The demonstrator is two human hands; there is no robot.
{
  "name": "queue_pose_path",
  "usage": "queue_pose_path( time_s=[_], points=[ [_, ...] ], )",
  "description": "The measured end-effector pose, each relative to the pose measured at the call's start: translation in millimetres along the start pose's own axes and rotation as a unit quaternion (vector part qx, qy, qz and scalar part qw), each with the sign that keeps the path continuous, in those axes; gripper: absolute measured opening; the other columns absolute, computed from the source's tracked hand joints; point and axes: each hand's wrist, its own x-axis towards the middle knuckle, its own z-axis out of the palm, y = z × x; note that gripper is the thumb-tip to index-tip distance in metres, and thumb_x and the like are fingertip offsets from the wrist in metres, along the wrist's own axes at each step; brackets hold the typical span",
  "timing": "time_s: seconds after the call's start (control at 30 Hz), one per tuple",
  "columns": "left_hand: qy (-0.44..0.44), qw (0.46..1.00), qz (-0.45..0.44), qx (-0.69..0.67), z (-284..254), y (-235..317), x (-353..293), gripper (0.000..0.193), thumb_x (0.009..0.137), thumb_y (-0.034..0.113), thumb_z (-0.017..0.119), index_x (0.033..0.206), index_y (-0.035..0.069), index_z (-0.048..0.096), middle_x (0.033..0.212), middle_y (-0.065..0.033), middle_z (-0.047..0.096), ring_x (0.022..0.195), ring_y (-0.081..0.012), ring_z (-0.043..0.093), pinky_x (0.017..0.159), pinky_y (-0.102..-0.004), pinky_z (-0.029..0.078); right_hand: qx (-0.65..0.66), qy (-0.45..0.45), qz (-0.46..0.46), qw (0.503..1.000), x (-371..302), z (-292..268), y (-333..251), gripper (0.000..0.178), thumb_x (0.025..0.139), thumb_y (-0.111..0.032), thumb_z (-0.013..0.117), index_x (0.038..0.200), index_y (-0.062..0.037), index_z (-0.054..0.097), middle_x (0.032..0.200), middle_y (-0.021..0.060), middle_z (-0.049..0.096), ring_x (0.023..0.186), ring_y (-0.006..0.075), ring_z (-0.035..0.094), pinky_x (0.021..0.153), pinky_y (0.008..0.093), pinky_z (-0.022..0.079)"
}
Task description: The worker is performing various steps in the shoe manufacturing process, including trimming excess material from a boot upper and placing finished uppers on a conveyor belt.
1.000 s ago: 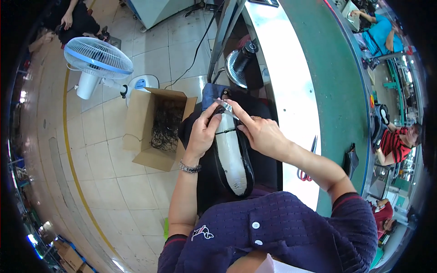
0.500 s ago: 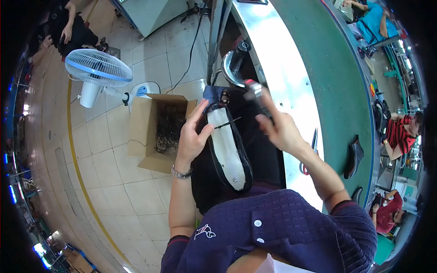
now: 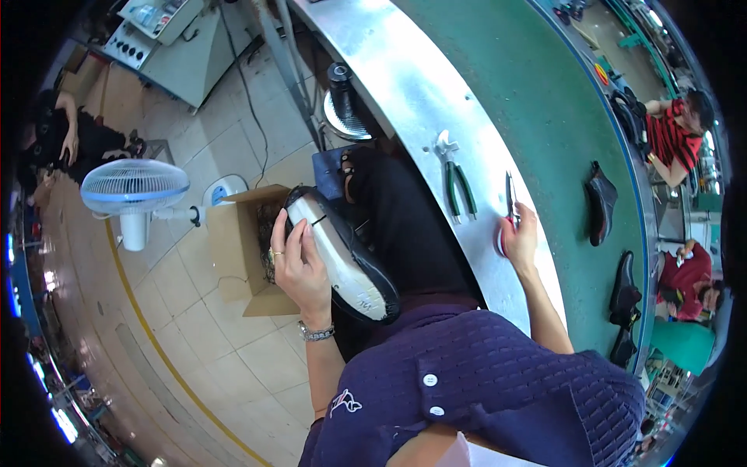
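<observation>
1. The pliers (image 3: 450, 183), gripped a moment ago, now lie on the metal bench (image 3: 420, 101); the right hand (image 3: 523, 233) has gone to the scissors (image 3: 510, 191); the pliers' turn seems over.
2. That hand is nearly closed, fingers curled round the red handles; whether they are lifted, one cannot tell.
3. The left hand (image 3: 303, 272), half open, holds the shoe (image 3: 346, 261) tilted by the lap (image 3: 405, 233); fingertips sit beside the dark tie (image 3: 319, 220).

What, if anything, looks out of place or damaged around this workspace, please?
Nothing looks clearly spilled or damaged. The only untidy spot is the open cardboard box on the floor, to the left of the shoe in the left hand: a loose, dark tangle lies inside it.
</observation>
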Motion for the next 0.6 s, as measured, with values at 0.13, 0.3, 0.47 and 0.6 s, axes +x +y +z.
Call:
queue_pose_path(
  time_s=[0.13, 0.3, 0.47, 0.6],
  points=[
    [0.052, 0.998, -0.004, -0.041, 9, -5, -4, 0.012, 0.094, 0.007, 0.059, 0.098, -0.003, 0.064, 0.117, -0.0134, 0.061, 0.101, -0.0294, 0.065, 0.083, -0.0363, 0.053, -0.043, -0.131, 0.146, 0.98, -39, -37, 29, 0.052, 0.079, -0.015, 0.075, 0.122, 0.003, 0.052, 0.097, 0.0176, 0.065, 0.081, 0.028, 0.064, 0.074, 0.0376, 0.052],
    [0.061, 0.998, -0.013, -0.022, 9, -12, -9, 0.011, 0.095, 0.009, 0.058, 0.092, -0.001, 0.062, 0.109, -0.0115, 0.062, 0.09, -0.0281, 0.063, 0.074, -0.0355, 0.053, 0.409, -0.278, 0.395, 0.774, -15, -49, 3, 0.051, 0.079, -0.012, 0.074, 0.123, -0.0008, 0.052, 0.087, 0.01, 0.067, 0.067, 0.0145, 0.063, 0.057, 0.0283, 0.049],
    [0.093, 0.995, -0.007, -0.047, 11, -11, -13, 0.013, 0.095, 0.011, 0.058, 0.092, -0.002, 0.062, 0.099, -0.0104, 0.06, 0.088, -0.0256, 0.061, 0.072, -0.0348, 0.051, 0.524, -0.526, 0.209, 0.637, 2, -82, -145, 0.06, 0.08, -0.03, 0.075, 0.127, -0.0009, 0.051, 0.078, -0.0062, 0.046, 0.064, 0.0061, 0.046, 0.057, 0.0186, 0.036],
    [0.098, 0.992, -0.004, -0.076, 15, -13, -15, 0.013, 0.095, 0.009, 0.058, 0.092, -0.003, 0.061, 0.098, -0.011, 0.057, 0.088, -0.0265, 0.061, 0.076, -0.0367, 0.053, 0.491, -0.69, 0.144, 0.513, 0, -71, -192, 0.068, 0.088, -0.055, 0.064, 0.127, -0.002, 0.048, 0.075, -0.0073, 0.043, 0.061, 0.0037, 0.04, 0.055, 0.0193, 0.034]
  ],
)
